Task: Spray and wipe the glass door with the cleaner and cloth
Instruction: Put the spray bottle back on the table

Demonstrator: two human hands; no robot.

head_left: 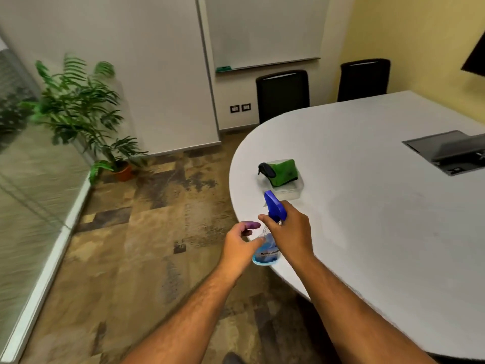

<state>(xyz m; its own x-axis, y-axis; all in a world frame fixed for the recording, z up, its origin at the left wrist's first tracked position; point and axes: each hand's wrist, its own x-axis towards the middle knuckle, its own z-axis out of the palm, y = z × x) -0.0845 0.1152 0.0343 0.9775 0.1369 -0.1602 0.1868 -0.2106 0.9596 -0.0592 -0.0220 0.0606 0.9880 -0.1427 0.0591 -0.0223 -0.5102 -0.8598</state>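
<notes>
The spray bottle (268, 240) stands upright at the table (367, 206) edge, right hand (288, 229) clasping its neck, left hand (240, 245) open beside its body, the cloth (284, 172) lying just beyond.

Both bare forearms reach forward. The right hand (288, 229) is curled closed with its back upward; the left hand (240, 245) is half-open, fingers loosely bent.

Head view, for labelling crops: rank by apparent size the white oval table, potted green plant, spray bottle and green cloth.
1. White oval table
2. Potted green plant
3. Blue-topped clear spray bottle, partly hidden by hands
4. Green cloth
</notes>
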